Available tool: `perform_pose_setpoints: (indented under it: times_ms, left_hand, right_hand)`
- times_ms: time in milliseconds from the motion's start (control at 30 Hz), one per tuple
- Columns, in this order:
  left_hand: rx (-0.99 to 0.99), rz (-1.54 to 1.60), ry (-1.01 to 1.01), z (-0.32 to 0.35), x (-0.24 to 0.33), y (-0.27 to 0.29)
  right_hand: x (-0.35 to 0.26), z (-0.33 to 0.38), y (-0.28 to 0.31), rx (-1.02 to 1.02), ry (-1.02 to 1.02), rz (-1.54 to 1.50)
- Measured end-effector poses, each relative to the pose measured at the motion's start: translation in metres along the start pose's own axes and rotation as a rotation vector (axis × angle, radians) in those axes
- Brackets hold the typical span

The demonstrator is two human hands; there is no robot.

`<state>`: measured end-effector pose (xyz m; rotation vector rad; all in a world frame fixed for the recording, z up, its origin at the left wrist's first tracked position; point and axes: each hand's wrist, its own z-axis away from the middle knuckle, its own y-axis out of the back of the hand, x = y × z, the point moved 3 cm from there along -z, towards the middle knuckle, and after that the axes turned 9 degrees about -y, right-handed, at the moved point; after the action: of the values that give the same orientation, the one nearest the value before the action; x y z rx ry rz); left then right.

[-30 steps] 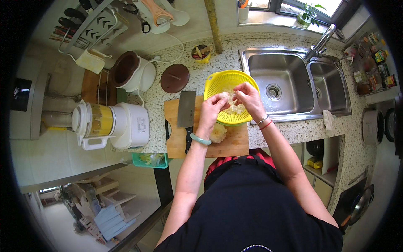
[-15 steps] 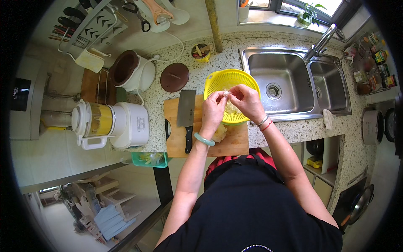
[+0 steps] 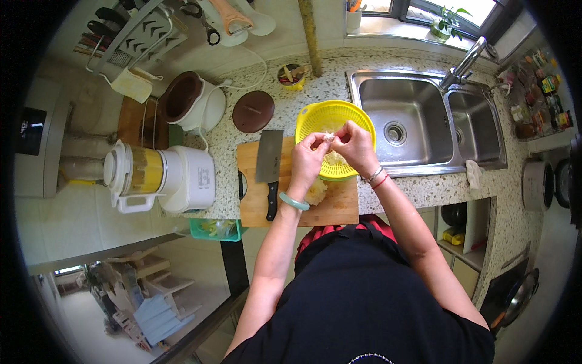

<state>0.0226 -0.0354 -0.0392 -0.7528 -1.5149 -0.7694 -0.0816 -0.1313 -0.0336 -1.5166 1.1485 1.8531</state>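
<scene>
Over a yellow plastic colander [image 3: 335,113], my left hand [image 3: 308,161] and my right hand [image 3: 356,150] pinch a small pale, ruffled piece of white fungus [image 3: 328,136] between their fingertips. More pale pieces lie inside the colander, partly hidden by my hands. The colander rests partly over a wooden cutting board [image 3: 338,209]. A larger ruffled clump of white fungus [image 3: 316,192] sits on the board, half covered by my left wrist. Left of my left hand lies a cleaver [image 3: 269,159], its black handle toward me.
A double steel sink [image 3: 400,109] is right of the colander. Farther left stand a white blender machine [image 3: 193,180] and a white pot with brown inner [image 3: 209,109]; a brown lid [image 3: 253,111] lies nearby. A small yellow cup [image 3: 292,79] is behind. A green bin [image 3: 212,229] hangs at the counter edge.
My fingers have shifted slightly around the piece, and my right hand has moved a little to the left. More of the pale piece shows between the fingertips.
</scene>
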Motion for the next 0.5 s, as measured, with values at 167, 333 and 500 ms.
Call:
perform_pose_setpoints:
  times_ms: [167,333,500]
  left_hand:
    - [0.039,0.359,0.196,0.003,-0.009,0.003]
    - [-0.005,0.091,0.113,0.003,-0.009,0.003]
    - [-0.024,-0.230,-0.025,0.001,-0.006,0.000]
  right_hand:
    - [0.025,-0.003,0.001,-0.009,-0.218,-0.307]
    - [0.019,-0.003,0.010,-0.102,-0.151,-0.224]
    - [0.014,-0.001,0.008,-0.166,-0.139,-0.226]
